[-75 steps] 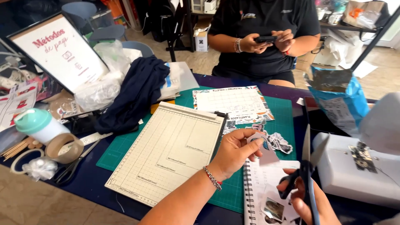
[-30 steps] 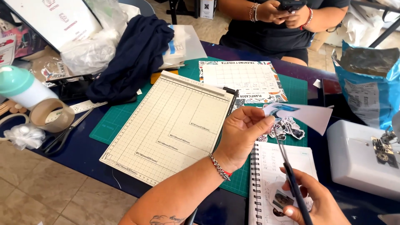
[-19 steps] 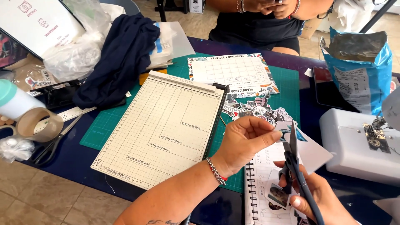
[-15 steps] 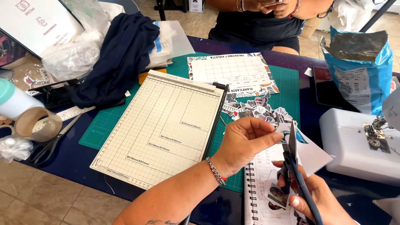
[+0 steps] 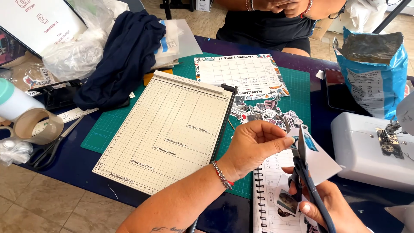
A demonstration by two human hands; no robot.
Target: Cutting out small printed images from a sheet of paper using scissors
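Lower right of the frame: the left hand pinches a white sticker sheet that has dropped lower since a moment ago, meeting scissors gripped closed-fisted by the right hand above a spiral notebook, suggesting cutting is underway.

two scissors, one paper cutter

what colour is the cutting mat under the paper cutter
Green, with a faint grid; the cutting mat shows best in the head view.
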